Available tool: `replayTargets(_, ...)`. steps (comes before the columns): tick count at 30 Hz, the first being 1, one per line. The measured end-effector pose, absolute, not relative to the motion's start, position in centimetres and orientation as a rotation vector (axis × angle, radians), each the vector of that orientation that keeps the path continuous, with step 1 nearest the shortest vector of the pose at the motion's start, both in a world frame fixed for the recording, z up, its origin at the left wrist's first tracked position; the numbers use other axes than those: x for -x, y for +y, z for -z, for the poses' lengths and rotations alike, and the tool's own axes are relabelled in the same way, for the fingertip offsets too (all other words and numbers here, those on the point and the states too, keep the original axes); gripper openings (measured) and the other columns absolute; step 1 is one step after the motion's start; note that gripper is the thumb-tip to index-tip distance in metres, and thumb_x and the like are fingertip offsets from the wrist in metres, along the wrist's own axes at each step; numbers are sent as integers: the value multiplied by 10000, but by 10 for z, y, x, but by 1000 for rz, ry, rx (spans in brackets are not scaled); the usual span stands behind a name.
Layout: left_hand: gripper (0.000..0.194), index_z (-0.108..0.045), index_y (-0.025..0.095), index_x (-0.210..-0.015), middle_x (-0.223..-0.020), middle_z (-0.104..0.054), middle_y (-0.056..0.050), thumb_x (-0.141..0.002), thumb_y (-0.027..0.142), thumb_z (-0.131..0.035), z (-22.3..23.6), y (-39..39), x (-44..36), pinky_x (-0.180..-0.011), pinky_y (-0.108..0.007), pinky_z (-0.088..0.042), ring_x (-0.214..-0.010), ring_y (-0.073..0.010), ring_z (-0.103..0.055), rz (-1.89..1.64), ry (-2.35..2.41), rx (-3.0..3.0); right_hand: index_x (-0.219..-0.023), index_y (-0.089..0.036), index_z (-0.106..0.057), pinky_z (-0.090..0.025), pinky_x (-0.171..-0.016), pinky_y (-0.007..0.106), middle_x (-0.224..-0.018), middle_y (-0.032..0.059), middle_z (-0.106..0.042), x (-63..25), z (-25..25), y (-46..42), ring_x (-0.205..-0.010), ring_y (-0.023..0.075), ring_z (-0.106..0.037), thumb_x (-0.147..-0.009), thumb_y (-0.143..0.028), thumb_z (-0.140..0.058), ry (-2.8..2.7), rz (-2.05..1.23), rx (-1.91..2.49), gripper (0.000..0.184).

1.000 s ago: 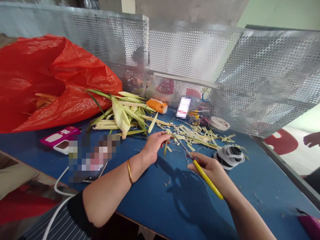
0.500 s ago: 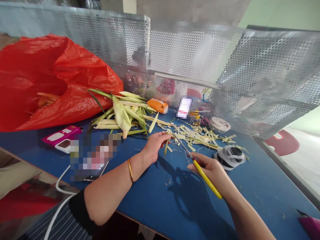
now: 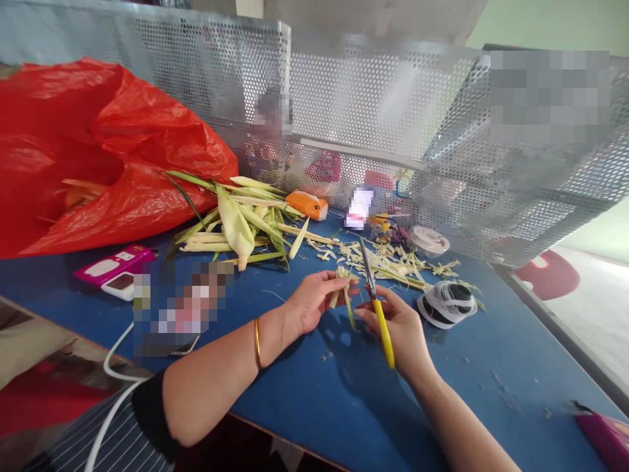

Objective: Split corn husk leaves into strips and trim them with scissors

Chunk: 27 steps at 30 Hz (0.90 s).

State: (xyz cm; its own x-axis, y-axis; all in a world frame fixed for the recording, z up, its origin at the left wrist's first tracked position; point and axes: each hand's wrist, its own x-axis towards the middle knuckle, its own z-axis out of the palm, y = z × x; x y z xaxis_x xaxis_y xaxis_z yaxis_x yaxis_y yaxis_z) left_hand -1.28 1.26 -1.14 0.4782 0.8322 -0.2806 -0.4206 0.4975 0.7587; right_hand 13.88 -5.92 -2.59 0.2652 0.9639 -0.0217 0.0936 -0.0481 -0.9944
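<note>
My left hand (image 3: 314,303) pinches a small bundle of pale green corn husk strips (image 3: 348,298), with one strip hanging below the fingers. Close to its right, my right hand (image 3: 398,324) is closed on yellow-handled scissors (image 3: 382,331). Their blades (image 3: 366,262) point up and away, beside the husk strips. Cut husk scraps (image 3: 388,259) lie scattered behind both hands. A heap of long corn husks (image 3: 238,226) rests farther left. Right of my right hand sits a spool of white thread or ribbon (image 3: 448,305).
At the left a large red plastic bag (image 3: 167,144) stands over a purple box (image 3: 115,265) and a phone (image 3: 185,344). An orange tissue pack (image 3: 307,204), a lit phone (image 3: 360,208) and a white tape roll (image 3: 428,241) line the perforated metal screen (image 3: 363,98).
The scissors have swung more upright, their blades away from the husk strips. My left hand has moved slightly right and down with the strips, and the two hands are closer together.
</note>
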Motion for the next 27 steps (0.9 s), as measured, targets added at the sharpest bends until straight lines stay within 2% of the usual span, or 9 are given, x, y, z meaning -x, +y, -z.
replayTargets(4, 221, -588, 144, -767, -818, -699, -55, -672, 127, -787, 18, 3, 4, -720, -295, -533, -764, -167, -689, -867, 724, -681, -1082, -188, -626, -351, -420, 228, -593, -50, -593, -131, 30, -60, -449, 98, -448, -558, -424, -859, -1027, -1055, 1380, 620)
replayTargets(9, 316, -562, 148, -767, -753, -647, -9, -611, 153, -837, 21, 1, 2, -709, -291, -521, -738, -153, -663, -934, 751, -779, -1044, -183, -607, -326, -410, 208, -571, -61, -573, -130, 32, -58, -446, 82, -426, -568, -356, -857, -968, -1059, 1343, 565)
replayTargets(12, 344, -577, 149, -806, -786, -652, -21, -635, 272, -849, 19, 3, 4, -705, -305, -519, -733, -153, -649, -899, 698, -783, -1045, -190, -589, -303, -371, 201, -507, -83, -532, -131, 30, -59, -389, 78, -411, -594, -369, -834, -940, -1080, 1335, 543)
replayTargets(14, 354, -609, 145, -867, -839, -668, -50, -721, 416, -783, 18, 4, 7, -702, -305, -508, -752, -161, -651, -872, 683, -780, -1059, -202, -572, -298, -343, 199, -472, -98, -507, -133, 28, -59, -346, 79, -398, -617, -391, -817, -912, -1123, 1309, 540)
replayTargets(16, 366, -638, 138, -916, -867, -673, -63, -776, 464, -725, 18, 6, 9, -713, -293, -491, -781, -160, -649, -859, 713, -778, -1072, -210, -559, -317, -327, 199, -495, -92, -537, -134, 25, -61, -333, 80, -409, -617, -401, -821, -891, -1138, 1282, 559)
replayTargets(20, 329, -669, 141, -921, -890, -674, -52, -716, 363, -798, 23, 7, 9, -769, -273, -462, -846, -148, -626, -804, 748, -770, -1074, -215, -555, -359, -315, 206, -503, -90, -544, -133, 21, -62, -335, 90, -430, -617, -421, -831, -903, -1111, 1225, 572)
replayTargets(24, 375, -699, 146, -968, -922, -682, -52, -679, 347, -826, 29, 6, 8, -804, -278, -460, -860, -144, -620, -671, 669, -701, -1071, -214, -552, -380, -311, 216, -440, -107, -484, -131, 22, -62, -323, 104, -431, -675, -412, -802, -963, -1120, 1165, 509)
replayTargets(27, 385, -713, 144, -970, -927, -689, -49, -660, 336, -838, 30, 5, 7, -798, -274, -467, -843, -137, -621, -629, 608, -662, -1079, -212, -546, -395, -315, 223, -455, -98, -511, -131, 24, -62, -329, 111, -449, -701, -396, -790, -995, -1128, 1144, 486)
